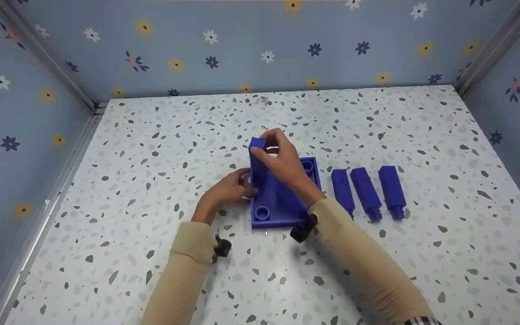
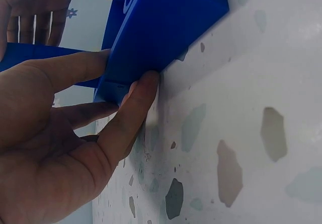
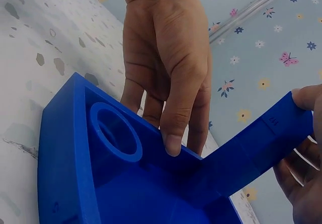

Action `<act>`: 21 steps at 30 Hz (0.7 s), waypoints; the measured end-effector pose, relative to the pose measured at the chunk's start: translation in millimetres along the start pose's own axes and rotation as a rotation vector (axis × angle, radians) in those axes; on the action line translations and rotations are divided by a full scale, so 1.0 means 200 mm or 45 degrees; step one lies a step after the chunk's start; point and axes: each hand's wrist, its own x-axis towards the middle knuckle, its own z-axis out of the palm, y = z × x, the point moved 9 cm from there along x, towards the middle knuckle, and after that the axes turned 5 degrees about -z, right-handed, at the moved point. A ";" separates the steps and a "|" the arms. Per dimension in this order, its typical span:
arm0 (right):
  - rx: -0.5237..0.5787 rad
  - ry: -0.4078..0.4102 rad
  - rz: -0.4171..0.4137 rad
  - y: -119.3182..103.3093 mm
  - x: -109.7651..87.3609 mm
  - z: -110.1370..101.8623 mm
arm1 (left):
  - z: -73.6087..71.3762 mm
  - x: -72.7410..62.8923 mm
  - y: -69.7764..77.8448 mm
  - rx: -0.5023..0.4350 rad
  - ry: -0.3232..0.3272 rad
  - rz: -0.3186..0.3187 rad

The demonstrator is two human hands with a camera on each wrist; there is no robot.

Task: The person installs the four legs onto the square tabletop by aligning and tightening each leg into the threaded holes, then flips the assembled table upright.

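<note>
A shallow blue plastic base (image 1: 282,223) with raised edges and round ring sockets in its corners lies on the table. My left hand (image 1: 229,187) grips its left wall, thumb over the rim inside and fingers along the outer side, as the right wrist view shows. In the far left corner a square blue post (image 3: 251,148) stands upright, its lower end hidden. Around the top of that post, my right hand (image 1: 285,158) pinches with thumb and fingers. One ring socket (image 3: 115,132) shows bare at the near left corner, another (image 1: 308,166) at the far right.
Right of the base lie three more blue posts (image 1: 342,187) (image 1: 366,192) (image 1: 392,189), their threaded ends towards me. The speckled white table (image 1: 151,144) is bounded by flowered blue panels (image 1: 242,49) at the back and both sides.
</note>
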 end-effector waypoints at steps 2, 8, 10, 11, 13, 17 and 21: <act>-0.002 0.000 0.004 0.00 0.00 0.00 | 0.00 0.00 0.00 -0.001 0.001 0.008; 0.038 -0.024 0.066 0.01 0.00 0.00 | 0.00 -0.01 0.01 -0.012 0.001 0.020; 0.092 -0.025 0.104 0.01 0.00 -0.01 | 0.00 -0.01 0.01 -0.014 -0.003 0.021; 0.123 -0.025 0.123 0.02 0.01 -0.01 | 0.00 0.00 0.01 -0.013 -0.004 0.017; 0.188 -0.030 0.155 0.02 0.01 -0.02 | 0.00 0.00 0.00 -0.006 -0.004 0.009; 0.262 -0.072 0.210 0.03 0.02 -0.01 | 0.00 -0.01 0.00 -0.009 -0.002 -0.005; 0.300 -0.120 0.216 0.04 0.04 0.01 | 0.00 -0.01 -0.01 -0.042 -0.019 -0.003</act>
